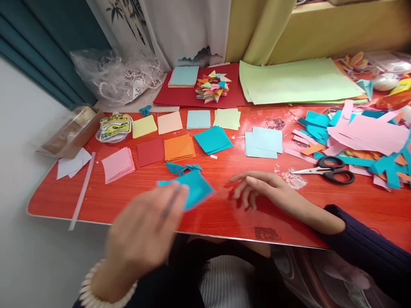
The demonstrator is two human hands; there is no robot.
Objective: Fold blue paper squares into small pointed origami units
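My left hand (144, 226), smeared a little by motion and wearing a beaded bracelet, pinches a blue square of paper (197, 190) above the front of the red table. Just behind that sheet lie small folded blue paper pieces (181, 168). My right hand (257, 188) rests over the table to the right, fingers apart and slightly curled, holding nothing. Farther back sits a stack of blue paper squares (213, 140). Beside it are orange squares (179, 147) and dark red squares (150, 152). Light blue squares (263, 142) lie beyond my right hand.
Black-handled scissors (334, 170) lie right of my right hand, beside a heap of paper scraps (362, 132). Pink squares (118, 165) and a paper strip (81, 192) are at left. Behind stand a multicoloured folded-paper piece (212, 87) and large green sheets (295, 81).
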